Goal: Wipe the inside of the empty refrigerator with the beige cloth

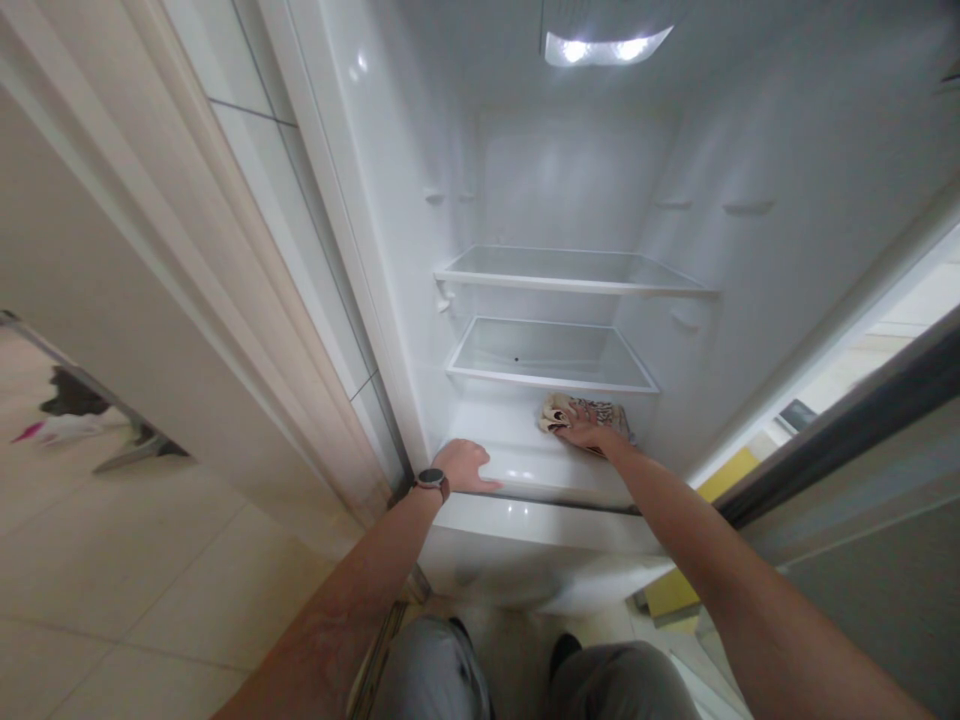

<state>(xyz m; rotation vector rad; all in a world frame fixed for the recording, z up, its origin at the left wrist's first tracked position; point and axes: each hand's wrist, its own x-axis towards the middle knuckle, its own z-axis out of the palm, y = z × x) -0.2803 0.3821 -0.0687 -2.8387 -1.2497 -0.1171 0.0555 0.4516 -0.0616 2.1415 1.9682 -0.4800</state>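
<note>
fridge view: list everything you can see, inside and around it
fridge: one, white inside, open, fills the middle
light: one, white, lit, fridge ceiling
glass shelves: two, clear with white rims, mid fridge
ledge: one, white, below the shelves
cloth: one, beige with dark pattern, on the ledge under the right hand
floor: pale tiles, lower left
yellow thing: one, lower right; cannot tell what it is
watch: one, dark, left wrist
left hand: one, rests on the ledge's front left
right hand: one, on the cloth
</note>
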